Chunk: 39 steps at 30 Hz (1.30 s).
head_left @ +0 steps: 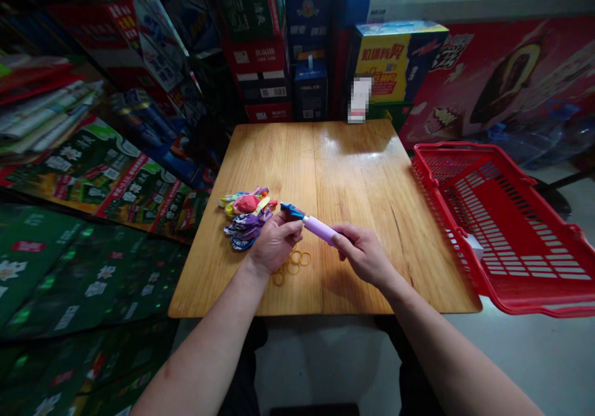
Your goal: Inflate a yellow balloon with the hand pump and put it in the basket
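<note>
A light purple cylinder (320,230) slants above the wooden table (353,174), with my right hand (360,252) closed round its lower right end. At its upper left end is a dark blue, shiny crumpled piece (292,211), with a whitish band between the two. My left hand (277,240) has its fingers bent against the blue piece. Left of that hand lies a pile of colourful balloons (246,204), pink, yellow, purple and blue. Several yellow rubber bands (294,262) lie on the table just below the hands.
A red plastic basket (499,304) stands right of the table. Stacked cartons (264,62) and a yellow and blue box (385,62) stand behind the table. Green cartons (83,273) fill the left side. A pixelated upright item (359,100) is at the back edge.
</note>
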### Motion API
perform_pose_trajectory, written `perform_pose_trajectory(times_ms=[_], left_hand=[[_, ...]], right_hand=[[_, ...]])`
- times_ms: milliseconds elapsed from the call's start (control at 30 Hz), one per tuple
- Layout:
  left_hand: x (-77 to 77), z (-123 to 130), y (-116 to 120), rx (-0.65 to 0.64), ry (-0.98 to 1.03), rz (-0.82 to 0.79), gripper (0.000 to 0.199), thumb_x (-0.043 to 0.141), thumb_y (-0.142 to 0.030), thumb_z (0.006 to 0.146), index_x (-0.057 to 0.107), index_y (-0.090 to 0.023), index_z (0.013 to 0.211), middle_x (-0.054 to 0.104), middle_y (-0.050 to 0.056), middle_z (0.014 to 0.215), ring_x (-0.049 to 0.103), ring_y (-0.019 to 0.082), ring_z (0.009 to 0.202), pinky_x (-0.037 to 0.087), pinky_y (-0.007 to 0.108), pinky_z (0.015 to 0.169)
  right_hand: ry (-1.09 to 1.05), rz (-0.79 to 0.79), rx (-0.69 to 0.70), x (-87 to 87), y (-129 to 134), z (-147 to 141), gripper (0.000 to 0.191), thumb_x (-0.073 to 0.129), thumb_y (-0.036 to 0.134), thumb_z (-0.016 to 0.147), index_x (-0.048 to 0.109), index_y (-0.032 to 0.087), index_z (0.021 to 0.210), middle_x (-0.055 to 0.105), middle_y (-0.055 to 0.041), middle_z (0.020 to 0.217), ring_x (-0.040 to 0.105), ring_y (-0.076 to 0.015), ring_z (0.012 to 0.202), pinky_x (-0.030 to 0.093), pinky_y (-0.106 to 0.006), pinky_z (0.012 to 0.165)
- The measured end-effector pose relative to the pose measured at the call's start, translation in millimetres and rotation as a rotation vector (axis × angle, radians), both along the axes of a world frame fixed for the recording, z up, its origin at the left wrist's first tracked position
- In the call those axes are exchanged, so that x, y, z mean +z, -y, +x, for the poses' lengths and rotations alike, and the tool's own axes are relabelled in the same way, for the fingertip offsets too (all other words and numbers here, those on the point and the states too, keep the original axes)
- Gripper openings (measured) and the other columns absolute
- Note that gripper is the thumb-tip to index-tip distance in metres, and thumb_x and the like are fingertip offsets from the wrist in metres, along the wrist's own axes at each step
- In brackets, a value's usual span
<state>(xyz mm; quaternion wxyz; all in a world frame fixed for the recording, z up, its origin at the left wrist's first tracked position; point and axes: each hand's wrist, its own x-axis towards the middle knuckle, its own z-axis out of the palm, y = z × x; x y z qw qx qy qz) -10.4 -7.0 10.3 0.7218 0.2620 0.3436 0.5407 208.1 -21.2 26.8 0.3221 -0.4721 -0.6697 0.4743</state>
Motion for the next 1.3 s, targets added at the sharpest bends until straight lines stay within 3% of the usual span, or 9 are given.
perform_pose_trajectory(times_ms=[133,267,400,600,967,1300], left_hand=[[3.4,-4.2,0.8,-0.042,-0.038,0.034,0.019,0.080,-0.014,0.072,0.068,-0.015,0.087,0.053,-0.003,0.069,0.041,0.006,0.055,0.032,0.022,0.053],[5.1,-11.1,2.2,-0.106,-0.156,0.058,0.021,0.081,-0.016,0.071,0.068,-0.016,0.088,0.053,-0.003,0.065,0.040,0.006,0.052,0.030,0.022,0.051],[4.9,-17.1,3.6,-0.210,-0.177,0.030,0.026,0.083,-0.013,0.068,0.070,-0.016,0.090,0.054,-0.003,0.063,0.042,0.006,0.050,0.029,0.022,0.050],[4.4,-14.0,2.7,-0.072,-0.163,0.026,0.029,0.086,-0.008,0.061,0.073,-0.014,0.088,0.062,0.001,0.075,0.050,0.007,0.062,0.038,0.020,0.058],[6.3,-10.0,2.9,-0.061,-0.168,0.076,0.023,0.079,-0.018,0.073,0.068,-0.015,0.093,0.053,-0.002,0.066,0.043,0.007,0.056,0.030,0.022,0.053],[2.2,-10.3,7.8,-0.143,-0.114,-0.102,0.033,0.084,-0.009,0.065,0.067,-0.016,0.092,0.055,-0.002,0.072,0.048,0.006,0.058,0.036,0.020,0.054]], right_hand=[[-0.199,-0.264,0.063,-4.0,-4.2,3.3,0.040,0.052,0.050,0.095,0.069,0.015,0.084,0.061,-0.0019,0.064,0.053,-0.0113,0.050,0.038,-0.024,0.047],[-0.230,-0.339,0.105,-9.6,-6.7,8.2,0.040,0.055,0.050,0.094,0.070,0.015,0.083,0.058,-0.0010,0.058,0.048,-0.0106,0.048,0.034,-0.023,0.046],[-0.225,-0.308,0.140,-10.2,-6.2,11.4,0.034,0.060,0.047,0.091,0.073,0.016,0.089,0.058,-0.0001,0.061,0.048,-0.0102,0.051,0.035,-0.024,0.049],[-0.190,-0.249,0.092,-8.0,-6.8,9.3,0.028,0.065,0.044,0.088,0.074,0.018,0.096,0.058,0.0001,0.070,0.050,-0.0107,0.057,0.039,-0.024,0.053],[-0.120,-0.173,0.040,-10.5,-9.5,6.6,0.032,0.065,0.045,0.088,0.074,0.018,0.103,0.059,0.0002,0.071,0.051,-0.0116,0.058,0.040,-0.025,0.053],[0.027,0.052,0.022,-9.6,-6.9,5.6,0.025,0.070,0.033,0.085,0.074,0.020,0.107,0.073,-0.0050,0.091,0.064,-0.0189,0.081,0.048,-0.031,0.071]])
